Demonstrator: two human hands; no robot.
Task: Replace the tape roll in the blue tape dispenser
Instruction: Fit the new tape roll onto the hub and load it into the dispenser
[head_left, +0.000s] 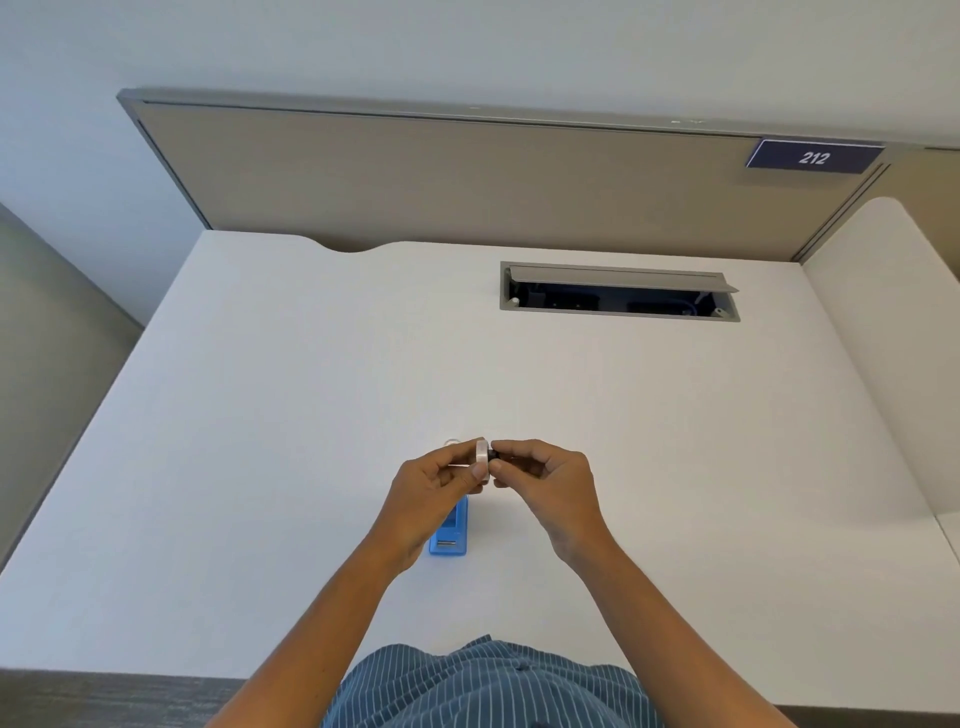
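Note:
The blue tape dispenser (450, 535) lies on the white desk (260, 441), partly hidden under my left hand (434, 488). Above it, my left hand pinches a small clear tape roll (482, 453) held on edge. My right hand (545, 480) holds a small black core piece (495, 455) right against the side of that roll. A second clear roll (452, 443) peeks out on the desk just behind my left fingers.
An open cable tray (618, 291) is set into the desk at the back right. A beige partition (467, 176) with a "212" sign (813, 157) stands behind the desk. A second desk (893, 338) adjoins on the right.

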